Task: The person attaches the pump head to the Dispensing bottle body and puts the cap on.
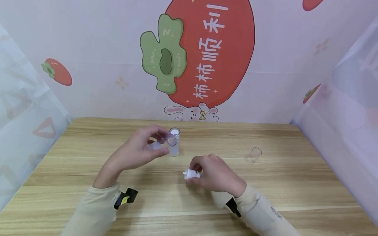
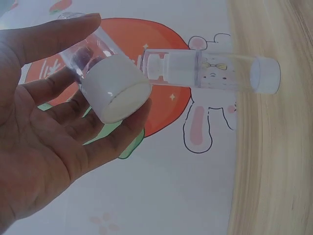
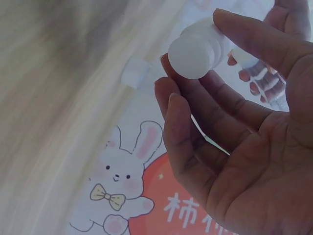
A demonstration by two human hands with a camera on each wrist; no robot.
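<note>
The wood-grain surface bore an upright bottle and clear cylinder; the left hand gripped a tilted bottle, the right hand pinched a white pump.

Upright bottle on table, behind pump, cap rightward

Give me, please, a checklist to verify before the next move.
1. Left hand grips the clear bottle with white base: ok.
2. Right hand pinches the white pump head: ok.
3. Pump head joined to that bottle: not ok, they are apart.
4. Standing bottle upright on the table: ok.
5. Held bottle not touching the standing one: cannot tell, they overlap in view.
6. Clear cap free of both hands: ok.
</note>
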